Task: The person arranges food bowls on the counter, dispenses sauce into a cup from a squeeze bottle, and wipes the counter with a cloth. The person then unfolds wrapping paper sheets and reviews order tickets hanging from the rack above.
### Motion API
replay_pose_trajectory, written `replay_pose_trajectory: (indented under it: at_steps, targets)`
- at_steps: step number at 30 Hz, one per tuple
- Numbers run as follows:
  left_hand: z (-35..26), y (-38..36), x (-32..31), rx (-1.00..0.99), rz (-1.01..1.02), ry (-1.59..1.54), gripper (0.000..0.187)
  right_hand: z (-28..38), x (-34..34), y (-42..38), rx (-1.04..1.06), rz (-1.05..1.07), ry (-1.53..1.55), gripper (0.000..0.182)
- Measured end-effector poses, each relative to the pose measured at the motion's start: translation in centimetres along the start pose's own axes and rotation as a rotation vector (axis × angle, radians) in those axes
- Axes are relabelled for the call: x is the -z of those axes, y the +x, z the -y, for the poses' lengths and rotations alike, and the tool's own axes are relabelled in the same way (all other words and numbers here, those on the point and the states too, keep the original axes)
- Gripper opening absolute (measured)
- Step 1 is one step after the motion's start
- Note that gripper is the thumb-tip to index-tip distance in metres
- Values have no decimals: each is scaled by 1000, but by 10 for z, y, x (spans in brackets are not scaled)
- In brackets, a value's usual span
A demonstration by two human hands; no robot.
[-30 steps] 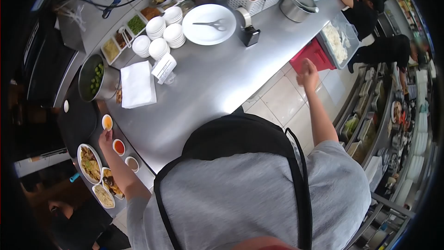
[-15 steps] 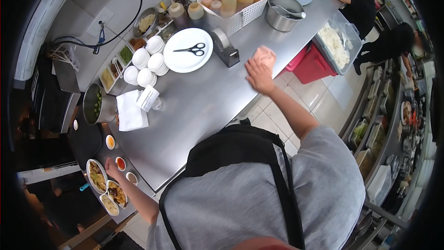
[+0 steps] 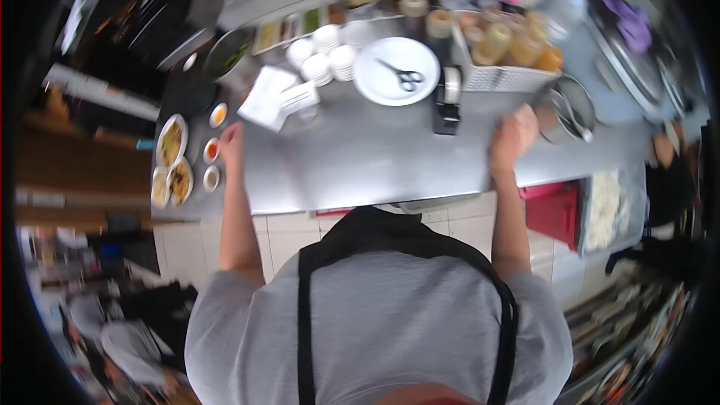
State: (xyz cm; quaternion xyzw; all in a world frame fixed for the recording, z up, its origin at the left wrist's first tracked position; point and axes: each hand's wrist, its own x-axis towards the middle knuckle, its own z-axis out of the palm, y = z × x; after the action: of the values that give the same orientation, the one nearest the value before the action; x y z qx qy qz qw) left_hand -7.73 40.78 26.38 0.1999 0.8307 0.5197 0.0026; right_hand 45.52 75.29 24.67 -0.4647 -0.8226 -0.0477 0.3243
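Observation:
My right hand (image 3: 511,142) presses a crumpled pinkish cloth (image 3: 528,117) on the steel counter (image 3: 360,157), between a tape dispenser (image 3: 448,109) and a metal pot (image 3: 581,90). Toward the counter's left end is my left hand (image 3: 232,141), its fingers curled closed and nothing visible in them. Just beside it stands a small cup of red sauce (image 3: 211,151), with a cup of yellow sauce (image 3: 218,115) and a cup of pale sauce (image 3: 211,178) around it. Black scissors (image 3: 407,79) lie on a white plate (image 3: 371,94) at the back. The picture is somewhat blurred.
Stacked white cups (image 3: 316,69) and paper sheets (image 3: 262,101) lie left of the plate. A white basket (image 3: 491,79) of sauce bottles stands behind. Food dishes (image 3: 172,140) sit far left. A rice tub (image 3: 634,214) and red bin (image 3: 553,214) are at right. Other people stand nearby.
The view has turned, so the counter now runs across the picture. My right hand and the cloth are now closer to the metal pot. My left hand remains near the red sauce cup.

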Motion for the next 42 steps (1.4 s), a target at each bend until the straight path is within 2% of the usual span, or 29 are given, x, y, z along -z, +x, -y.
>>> replay_pose_trajectory:
  at_steps: [1, 3, 5, 7, 9, 11, 12, 13, 14, 15, 16, 17, 18, 19, 21, 22, 23, 24, 26, 27, 28, 31, 34, 37, 38, 40, 41, 42]
  targets:
    - [-4, -4, -1, -2, 10, 15, 22, 18, 30, 1, -35, -216, 73, 33]
    - [-30, -23, -2, 43, 13, -9, 22, -12, 23, -23, 29, -238, 175, 36]
    - [-31, -35, 1, 81, 3, -10, 22, -30, 43, -39, -137, -124, 309, 32]
    - [-30, -41, 2, 113, 6, -15, 21, -98, 25, -67, -404, 40, 320, 28]
    - [-28, -39, 1, 60, 15, 67, 21, -81, 62, -34, -412, -56, 83, 26]
    - [-38, -31, -4, 16, 30, 127, 21, -78, 70, -4, -258, -182, 185, 29]
    - [-42, -23, -8, -32, 57, 177, 21, -65, 71, 11, -255, -180, 189, 29]
    - [-43, -13, -12, -30, 56, 176, 21, -48, 72, 25, -105, -192, 65, 30]
    - [-43, -1, -17, -109, 62, 271, 21, -31, 72, 35, 46, -205, -62, 32]
    - [-42, 11, -23, -191, 69, 361, 21, -9, 73, 38, 48, -209, -70, 32]
    - [-39, 25, -30, -192, 71, 349, 21, 16, 75, 40, 84, -233, -28, 32]
    - [-34, 37, -36, -300, 128, 430, 22, 34, 75, 43, 119, -253, 12, 33]
    - [-27, 46, -41, -409, 189, 511, 23, 43, 54, 32, -31, -139, 290, 32]
    - [-23, 50, -47, -413, 200, 500, 23, 52, 33, 20, -186, -26, 565, 32]
    - [-21, 59, -62, -635, 326, 680, 39, 145, 41, 9, -92, 266, 640, 28]
    - [-17, 63, -68, -651, 335, 664, 39, 181, 24, -5, -112, 362, 760, 26]
    - [-10, 63, -75, -640, 392, 801, 45, 211, 10, -14, 128, 409, 620, 26]
    - [-4, 62, -78, -628, 446, 940, 52, 251, 7, -19, 209, 483, 616, 26]
    - [6, 61, -77, -599, 489, 892, 54, 298, -29, -30, 277, 569, 713, 26]
    - [11, 58, -74, -548, 521, 860, 56, 319, -40, -29, 254, 619, 676, 26]
    - [9, 51, -65, -581, 484, 817, 53, 335, -51, -28, 231, 671, 640, 26]
    - [19, 38, -39, -611, 493, 749, 53, 363, -91, -23, 288, 564, 589, 23]
    - [29, 9, -7, -660, 489, 683, 52, 380, -127, -9, 347, 552, 447, 24]
    - [31, -26, 21, -720, 508, 666, 51, 395, -177, 4, 339, 592, 443, 31]
    - [30, -35, 27, -754, 519, 668, 51, 404, -168, 9, 347, 595, 443, 31]
    - [23, -51, 36, -778, 562, 664, 51, 418, -147, 24, 417, 422, 593, 32]
    - [20, -61, 39, -807, 617, 657, 51, 419, -137, 28, 418, 431, 598, 32]
    - [18, -69, 37, -827, 632, 625, 51, 417, -127, 29, 435, 552, 589, 33]
